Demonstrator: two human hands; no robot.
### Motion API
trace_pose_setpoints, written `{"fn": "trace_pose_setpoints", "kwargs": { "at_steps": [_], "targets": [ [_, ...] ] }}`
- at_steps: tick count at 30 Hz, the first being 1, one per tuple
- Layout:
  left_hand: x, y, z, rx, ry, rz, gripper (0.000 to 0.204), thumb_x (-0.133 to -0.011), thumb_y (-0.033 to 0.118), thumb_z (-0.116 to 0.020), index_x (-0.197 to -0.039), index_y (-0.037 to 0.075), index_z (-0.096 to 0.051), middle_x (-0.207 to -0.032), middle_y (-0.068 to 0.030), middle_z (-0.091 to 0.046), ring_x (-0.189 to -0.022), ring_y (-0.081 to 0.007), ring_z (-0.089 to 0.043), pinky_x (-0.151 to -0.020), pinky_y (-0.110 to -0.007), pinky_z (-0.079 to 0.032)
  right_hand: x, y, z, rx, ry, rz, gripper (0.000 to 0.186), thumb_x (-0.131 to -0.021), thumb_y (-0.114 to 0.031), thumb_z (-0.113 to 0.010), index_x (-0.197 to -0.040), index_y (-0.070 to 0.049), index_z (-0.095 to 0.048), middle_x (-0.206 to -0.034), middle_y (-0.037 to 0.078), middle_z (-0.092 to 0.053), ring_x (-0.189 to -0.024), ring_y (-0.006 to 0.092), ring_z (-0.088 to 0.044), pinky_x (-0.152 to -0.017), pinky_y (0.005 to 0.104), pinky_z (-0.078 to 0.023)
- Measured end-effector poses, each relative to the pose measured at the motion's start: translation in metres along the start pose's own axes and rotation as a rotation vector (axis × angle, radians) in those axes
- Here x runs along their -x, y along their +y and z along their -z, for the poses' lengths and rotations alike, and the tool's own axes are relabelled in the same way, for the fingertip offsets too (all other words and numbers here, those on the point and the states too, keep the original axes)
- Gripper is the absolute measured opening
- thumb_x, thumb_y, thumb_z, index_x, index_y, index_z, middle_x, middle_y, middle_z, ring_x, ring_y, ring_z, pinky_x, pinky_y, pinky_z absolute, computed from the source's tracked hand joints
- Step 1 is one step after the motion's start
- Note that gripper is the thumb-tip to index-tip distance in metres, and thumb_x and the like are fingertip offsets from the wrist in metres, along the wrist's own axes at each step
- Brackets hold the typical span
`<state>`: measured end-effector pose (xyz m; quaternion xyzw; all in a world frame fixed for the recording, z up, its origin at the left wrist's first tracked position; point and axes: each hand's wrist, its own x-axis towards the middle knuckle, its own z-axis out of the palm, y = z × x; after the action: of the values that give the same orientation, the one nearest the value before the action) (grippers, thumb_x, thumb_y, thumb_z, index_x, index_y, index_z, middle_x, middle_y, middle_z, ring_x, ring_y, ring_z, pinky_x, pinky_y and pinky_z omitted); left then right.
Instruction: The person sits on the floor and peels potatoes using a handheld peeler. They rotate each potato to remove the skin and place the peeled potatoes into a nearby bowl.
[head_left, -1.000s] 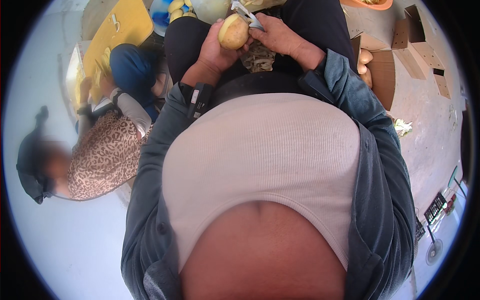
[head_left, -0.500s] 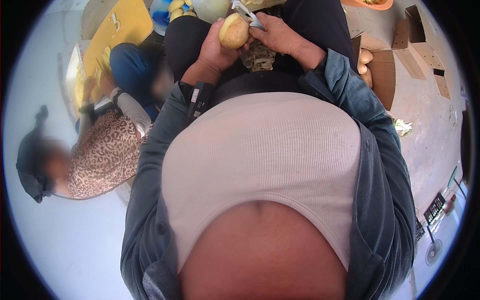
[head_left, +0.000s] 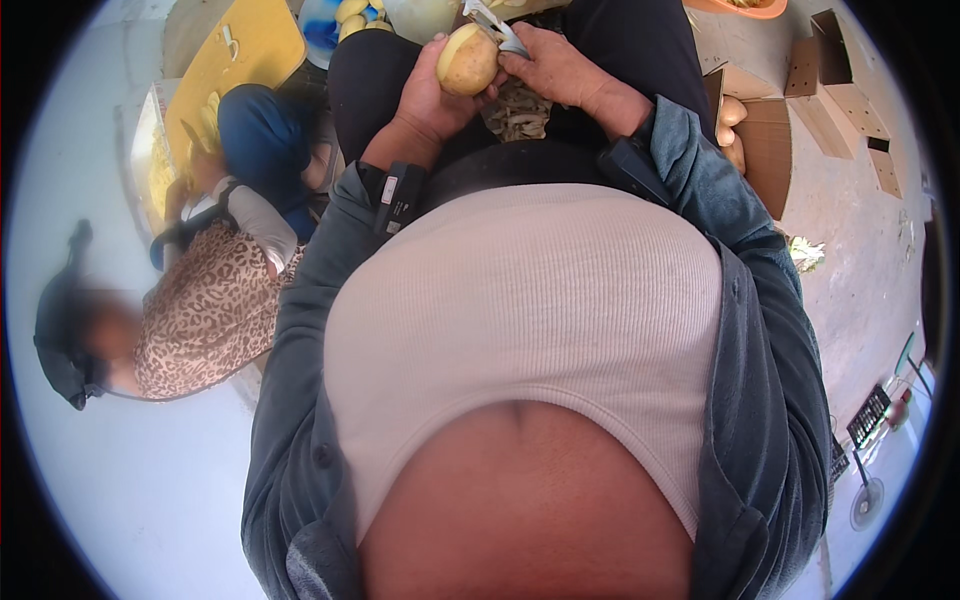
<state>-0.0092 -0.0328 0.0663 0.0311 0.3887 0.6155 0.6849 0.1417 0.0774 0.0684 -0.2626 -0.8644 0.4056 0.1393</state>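
A partly peeled potato point(head_left: 468, 66) rests in my left hand point(head_left: 428, 100), whose fingers wrap round its left side and underside. Pale flesh shows along its upper left; brown skin covers the rest. My right hand point(head_left: 560, 68) is closed on a peeler point(head_left: 497, 27) with a light-coloured handle, its head close against the potato's right side. Whether the blade touches the skin, I cannot tell. Below the potato, between my legs, lies a heap of peelings point(head_left: 518, 112), partly hidden by my hands.
At the left a co-worker in a leopard-print top point(head_left: 215, 310) works at a yellow board point(head_left: 240, 60). A blue-and-white bowl point(head_left: 318, 30) holds peeled potatoes. On the right stand a cardboard box point(head_left: 768, 150) with potatoes, more cartons point(head_left: 835, 100) and an orange basin point(head_left: 745, 9).
My hands, the potato and the peeler look nearly unmoved. At the left, the co-worker's hands and arms have shifted slightly beside the yellow board.
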Motion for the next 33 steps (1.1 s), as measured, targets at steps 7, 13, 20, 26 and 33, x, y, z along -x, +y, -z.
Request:
{"fn": "trace_pose_setpoints", "kwargs": {
  "at_steps": [7, 13, 20, 26, 33],
  "targets": [
    [-0.004, -0.005, 0.006, 0.006, -0.021, 0.008, 0.049, -0.095, 0.047, -0.039, -0.12, 0.007, -0.053, -0.11, -0.0119, -0.06, -0.095, -0.0304, -0.058, -0.076, -0.036, -0.046, 0.002, 0.005, -0.002, 0.007, -0.005, 0.0, 0.036, -0.086, -0.026, -0.059, -0.103, 0.005, -0.054, -0.097, 0.026, -0.062, -0.096, 0.0413, -0.059, -0.083, 0.0438, -0.047],
    [-0.004, -0.009, 0.004, 0.004, -0.007, 0.003, 0.049, -0.095, 0.047, -0.039, -0.12, 0.008, -0.053, -0.11, -0.0118, -0.06, -0.096, -0.0304, -0.058, -0.077, -0.036, -0.045, 0.004, 0.008, -0.003, 0.006, -0.015, -0.019, 0.036, -0.086, -0.026, -0.059, -0.104, 0.005, -0.054, -0.097, 0.025, -0.062, -0.096, 0.0405, -0.059, -0.084, 0.0436, -0.047],
    [-0.007, -0.013, 0.003, 0.006, -0.005, 0.007, 0.049, -0.095, 0.047, -0.038, -0.12, 0.007, -0.052, -0.11, -0.0121, -0.06, -0.095, -0.0305, -0.058, -0.077, -0.036, -0.045, 0.007, 0.011, 0.0, 0.002, -0.02, -0.012, 0.036, -0.086, -0.026, -0.059, -0.105, 0.005, -0.054, -0.097, 0.025, -0.062, -0.096, 0.0403, -0.06, -0.083, 0.0433, -0.047],
    [-0.012, -0.016, 0.002, 0.003, 0.013, 0.004, 0.049, -0.095, 0.047, -0.039, -0.121, 0.007, -0.052, -0.111, -0.0122, -0.06, -0.097, -0.0312, -0.057, -0.077, -0.036, -0.045, 0.007, 0.018, 0.0, -0.003, -0.029, -0.018, 0.037, -0.087, -0.026, -0.059, -0.104, 0.006, -0.053, -0.097, 0.025, -0.062, -0.096, 0.0403, -0.06, -0.083, 0.0432, -0.047],
    [-0.014, -0.016, 0.004, 0.006, -0.004, 0.014, 0.049, -0.095, 0.047, -0.04, -0.121, 0.008, -0.052, -0.112, -0.0122, -0.06, -0.097, -0.0315, -0.057, -0.077, -0.036, -0.046, 0.006, 0.02, 0.0, -0.012, -0.033, -0.027, 0.037, -0.087, -0.026, -0.059, -0.104, 0.006, -0.052, -0.096, 0.026, -0.062, -0.096, 0.0404, -0.06, -0.083, 0.0433, -0.047]
  ]
}}
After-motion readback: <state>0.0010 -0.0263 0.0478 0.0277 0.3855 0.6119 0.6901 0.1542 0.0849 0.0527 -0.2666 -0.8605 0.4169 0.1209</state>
